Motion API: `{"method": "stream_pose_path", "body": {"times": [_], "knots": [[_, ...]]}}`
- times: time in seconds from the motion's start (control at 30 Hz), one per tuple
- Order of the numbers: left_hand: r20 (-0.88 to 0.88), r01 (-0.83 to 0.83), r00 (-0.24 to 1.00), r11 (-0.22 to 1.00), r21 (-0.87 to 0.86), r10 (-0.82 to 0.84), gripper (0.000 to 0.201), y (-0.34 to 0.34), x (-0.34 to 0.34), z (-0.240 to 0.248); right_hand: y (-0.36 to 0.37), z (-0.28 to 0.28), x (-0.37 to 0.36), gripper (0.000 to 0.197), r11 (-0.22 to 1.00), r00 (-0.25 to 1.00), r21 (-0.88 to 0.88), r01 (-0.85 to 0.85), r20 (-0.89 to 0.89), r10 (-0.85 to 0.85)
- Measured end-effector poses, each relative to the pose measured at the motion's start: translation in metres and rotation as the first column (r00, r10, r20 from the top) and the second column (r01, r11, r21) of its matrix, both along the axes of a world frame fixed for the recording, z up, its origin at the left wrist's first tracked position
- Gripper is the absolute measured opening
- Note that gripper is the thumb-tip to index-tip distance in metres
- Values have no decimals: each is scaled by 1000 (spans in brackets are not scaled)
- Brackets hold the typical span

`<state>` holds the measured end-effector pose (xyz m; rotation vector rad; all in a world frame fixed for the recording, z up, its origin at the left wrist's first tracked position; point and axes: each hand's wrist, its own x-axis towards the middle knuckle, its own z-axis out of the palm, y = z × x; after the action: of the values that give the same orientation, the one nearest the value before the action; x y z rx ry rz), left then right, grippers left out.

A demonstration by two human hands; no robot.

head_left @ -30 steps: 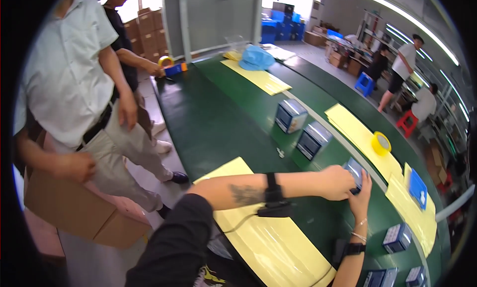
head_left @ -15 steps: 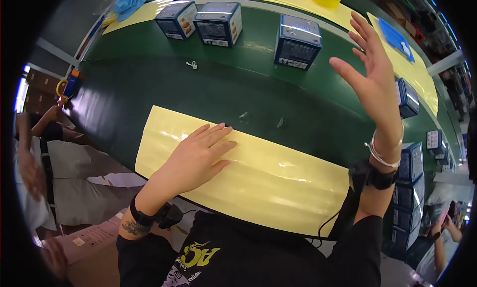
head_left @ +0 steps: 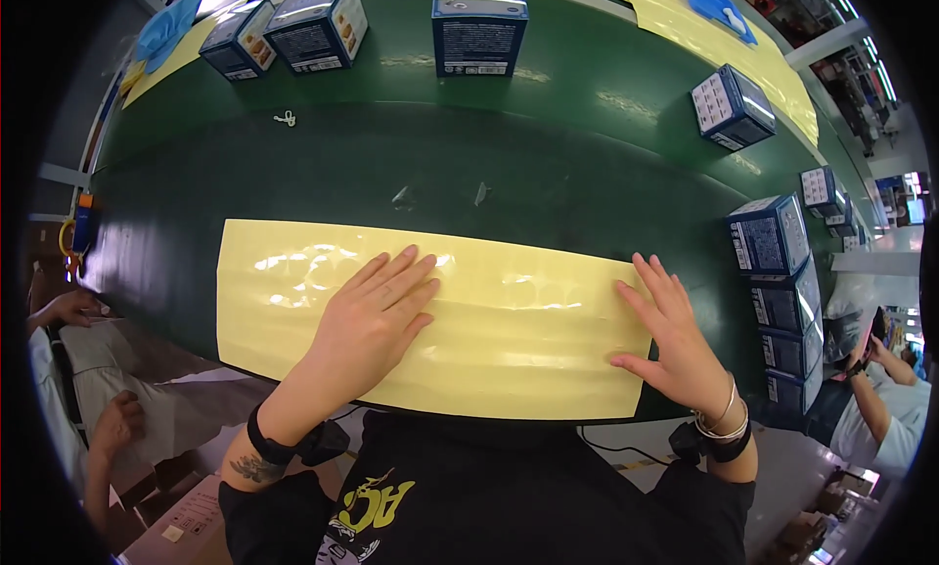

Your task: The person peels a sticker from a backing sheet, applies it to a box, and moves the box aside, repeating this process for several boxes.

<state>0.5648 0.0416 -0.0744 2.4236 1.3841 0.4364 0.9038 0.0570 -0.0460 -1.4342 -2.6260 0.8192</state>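
Observation:
Across the near edge of the green table lies a long, glossy yellow sheet (head_left: 509, 369), with shiny round clear patches showing on its surface. My left hand (head_left: 367, 325) rests flat on its middle-left part, fingers stretched out and holding nothing. At the sheet's right end is my right hand (head_left: 673, 342), fingers spread and thumb apart, its fingertips over the sheet's edge. Nothing is in that hand. Just beyond the sheet, two small clear scraps, a left one (head_left: 403, 197) and a right one (head_left: 481, 193), lie on the table.
Blue printed boxes stand along the far side, one in the centre (head_left: 479, 32). More boxes are stacked at the right (head_left: 768, 234). A small white piece (head_left: 286, 119) lies far left. Orange-handled scissors (head_left: 67, 237) hang at the left edge. Other people sit on both sides.
My right hand has come down from its raised position to the sheet's right end. My left hand stays flat on the sheet. The whole view has shifted, and the yellow tape roll is out of frame.

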Motion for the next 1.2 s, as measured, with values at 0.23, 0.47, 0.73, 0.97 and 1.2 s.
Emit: {"method": "stream_pose_path", "body": {"times": [0.23,0.47,0.73,0.97,1.2], "knots": [[29,-13,1000,988,153,8,25,-8,3,-10,-20,-16,-19,74,996,999,84,23,-36,-20],[123,-43,992,973,228,15,23,-19,8,-28,-14,-20,-16,64,985,998,170,30,-64,-20],[177,-59,984,938,341,-2,21,-28,20,-33,-22,-26,-11,58,978,975,137,160,-174,-135],[194,-48,981,927,371,-27,14,-25,23,-28,-23,-20,-7,58,971,965,113,209,-182,-187],[285,-103,958,939,329,5,13,-30,26,-19,-24,-22,-3,62,979,973,117,168,-182,-145]]}}
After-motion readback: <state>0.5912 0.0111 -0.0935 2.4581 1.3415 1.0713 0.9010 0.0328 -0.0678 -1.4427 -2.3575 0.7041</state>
